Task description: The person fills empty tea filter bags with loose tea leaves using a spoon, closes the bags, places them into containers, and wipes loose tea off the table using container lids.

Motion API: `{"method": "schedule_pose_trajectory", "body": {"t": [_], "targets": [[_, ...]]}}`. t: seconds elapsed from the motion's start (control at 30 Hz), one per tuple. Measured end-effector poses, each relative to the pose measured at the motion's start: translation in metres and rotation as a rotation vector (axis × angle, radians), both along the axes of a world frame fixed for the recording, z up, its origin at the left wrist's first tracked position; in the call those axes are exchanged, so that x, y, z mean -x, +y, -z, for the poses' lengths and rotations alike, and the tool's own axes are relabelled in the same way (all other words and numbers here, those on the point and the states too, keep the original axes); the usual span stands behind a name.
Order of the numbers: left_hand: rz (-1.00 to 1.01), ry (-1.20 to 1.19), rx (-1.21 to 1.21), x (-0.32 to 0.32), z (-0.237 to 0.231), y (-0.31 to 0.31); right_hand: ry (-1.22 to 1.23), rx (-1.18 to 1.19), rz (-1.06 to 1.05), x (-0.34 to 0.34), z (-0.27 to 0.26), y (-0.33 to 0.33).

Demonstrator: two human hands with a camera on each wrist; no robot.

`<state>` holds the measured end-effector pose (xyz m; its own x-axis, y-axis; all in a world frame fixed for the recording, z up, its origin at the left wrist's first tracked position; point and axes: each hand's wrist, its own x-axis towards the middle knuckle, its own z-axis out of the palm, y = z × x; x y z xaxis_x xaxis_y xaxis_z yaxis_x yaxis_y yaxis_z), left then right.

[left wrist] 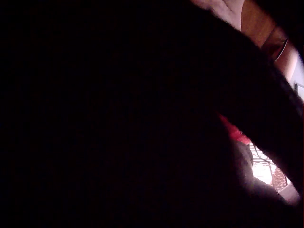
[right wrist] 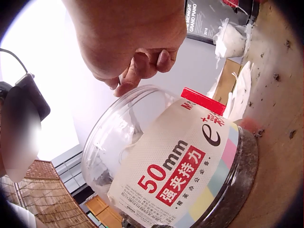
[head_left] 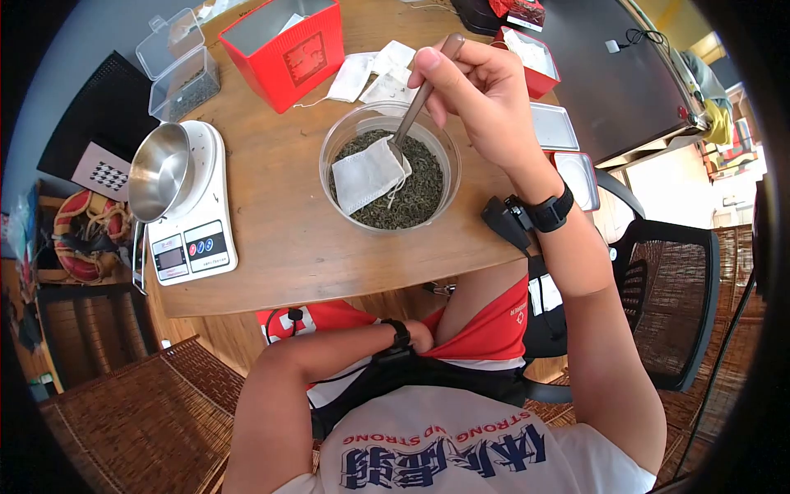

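Clock face centred on the clear tub (head_left: 455, 160), 12 pointing away from the person; tub stands on the desk (head_left: 280, 255).

Right hand (head_left: 490, 99), at 2 o'clock above the rim: fingers and thumb pinch the upper handle of a spoon (head_left: 417, 105). Handle leans toward 1 o'clock, its lower end down in the tub beside the pouch. Cannot tell whether the spoon's tip is inside the pouch or just against it.

Left hand (head_left: 421, 334), at 6 o'clock, lies low by the red shorts (head_left: 485, 333). State of its fingers: cannot tell; left wrist view mostly black.

White pouch (head_left: 362, 179): inside the tub, over the dried leaves (head_left: 424, 185), on the 8 o'clock side; cord (head_left: 395, 189) trails at its right edge.

Surroundings: scale (head_left: 216, 243) bearing a steel pan (head_left: 156, 169), between 8 and 9; red bin (head_left: 280, 53), between 10 and 11; more white pouches (head_left: 352, 76) near 12; red box (head_left: 539, 78) at 2.

Handling (judgement): pouch light, limp, thin, likely to slide or fold if pushed; best pinched at the edge near the cord. Spoon probably stiff and smooth; upper handle suits a pinch. Leaves look dry, loose, apt to scatter. Tub wall appears thin; steady it low.
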<state>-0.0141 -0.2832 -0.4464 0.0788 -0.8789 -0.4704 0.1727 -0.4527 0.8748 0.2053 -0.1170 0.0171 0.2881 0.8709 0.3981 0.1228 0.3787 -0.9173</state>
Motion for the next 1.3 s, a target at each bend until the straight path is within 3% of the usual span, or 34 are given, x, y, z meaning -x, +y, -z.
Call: {"method": "schedule_pose_trajectory", "body": {"t": [0.37,0.47,1.3], "targets": [[0.066,-0.11,-0.026,-0.003,-0.014,0.008,-0.008,0.024,-0.028,0.0,0.003,0.001],[0.043,-0.036,-0.016,0.001,0.054,-0.028,0.001,0.016,-0.05,0.0,0.004,0.001],[0.058,0.16,0.0,0.005,0.135,-0.072,-0.003,0.043,-0.02,0.002,0.005,0.001]]}}
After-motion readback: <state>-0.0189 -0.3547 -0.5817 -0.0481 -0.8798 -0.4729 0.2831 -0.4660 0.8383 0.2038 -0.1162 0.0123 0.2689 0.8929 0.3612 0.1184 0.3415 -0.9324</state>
